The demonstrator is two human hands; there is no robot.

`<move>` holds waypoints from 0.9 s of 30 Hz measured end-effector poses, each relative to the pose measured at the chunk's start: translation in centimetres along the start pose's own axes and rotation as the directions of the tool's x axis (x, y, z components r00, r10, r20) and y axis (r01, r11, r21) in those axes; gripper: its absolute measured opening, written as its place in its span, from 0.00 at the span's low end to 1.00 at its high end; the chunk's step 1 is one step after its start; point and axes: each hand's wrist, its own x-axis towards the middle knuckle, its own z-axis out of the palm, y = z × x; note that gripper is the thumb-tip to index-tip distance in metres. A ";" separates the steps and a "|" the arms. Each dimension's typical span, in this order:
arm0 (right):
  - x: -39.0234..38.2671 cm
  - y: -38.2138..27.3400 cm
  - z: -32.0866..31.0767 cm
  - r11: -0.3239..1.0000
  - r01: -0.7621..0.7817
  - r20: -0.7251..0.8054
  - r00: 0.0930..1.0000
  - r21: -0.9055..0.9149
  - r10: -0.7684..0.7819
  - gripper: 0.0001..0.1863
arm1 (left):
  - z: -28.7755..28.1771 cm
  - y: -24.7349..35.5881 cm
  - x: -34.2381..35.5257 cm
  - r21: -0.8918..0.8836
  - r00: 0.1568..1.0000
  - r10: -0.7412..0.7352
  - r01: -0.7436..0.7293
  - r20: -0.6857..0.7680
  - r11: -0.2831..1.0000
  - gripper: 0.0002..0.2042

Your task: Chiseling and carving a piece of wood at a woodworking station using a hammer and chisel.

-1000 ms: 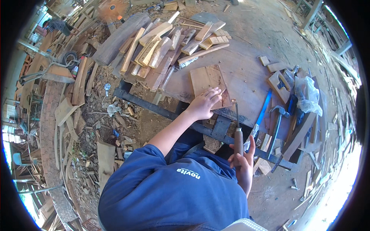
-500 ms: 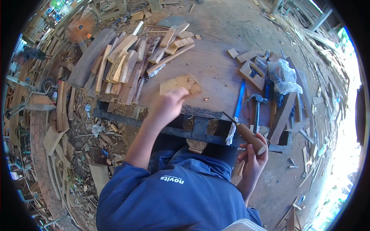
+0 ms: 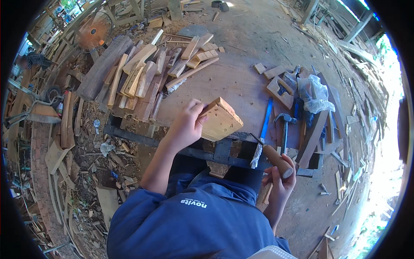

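Note:
My left hand (image 3: 186, 125) grips a flat pale wood block (image 3: 222, 122) by its left side. The block is raised off the workbench (image 3: 217, 77) and tilted, with small dark holes in its face. In my right hand (image 3: 281, 179) is a hand tool with a thick wooden handle (image 3: 277, 160) and a thin dark metal shank that points up and left. Just beyond that hand, a claw hammer (image 3: 285, 118) lies on the bench. Beside it lies a long blue strip (image 3: 266, 121) with a whitish wrapped end.
Several cut wood pieces (image 3: 142, 77) are piled on the bench's left side. At its right are a plane-like wooden block (image 3: 280, 93), a clear plastic bag (image 3: 312, 93) and more boards. An orange fan (image 3: 92, 32) stands far left. Scrap wood litters the ground; a person (image 3: 36, 60) is at far left.
My left hand has lifted the wood block off the bench and tipped it up toward me. My right hand, still with the wooden-handled tool, has shifted slightly down and left.

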 end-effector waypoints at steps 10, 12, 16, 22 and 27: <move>0.0 0.6 0.8 0.996 0.010 0.009 1.000 -0.091 -0.010 0.21 | 0.8 0.7 -1.0 0.026 0.987 -0.048 0.053 -0.151 0.998 0.13; -0.1 0.0 1.2 0.993 0.007 0.015 1.000 -0.118 -0.006 0.20 | 1.3 0.9 -0.9 0.081 0.979 0.066 -0.051 -0.192 0.995 0.14; 0.3 1.0 0.2 0.950 0.111 0.044 0.994 -0.292 -0.103 0.18 | 4.9 -2.4 -0.7 0.329 0.900 0.402 -0.333 -0.170 0.884 0.18; 0.4 1.3 -1.0 0.905 0.196 0.019 0.979 -0.378 -0.204 0.18 | 9.2 -7.7 -4.5 0.319 0.916 0.377 -0.401 0.138 0.859 0.14; 1.5 2.1 -2.3 0.948 0.197 -0.052 0.975 -0.251 -0.217 0.22 | 9.6 -8.8 -5.7 0.271 0.929 0.351 -0.370 0.116 0.889 0.12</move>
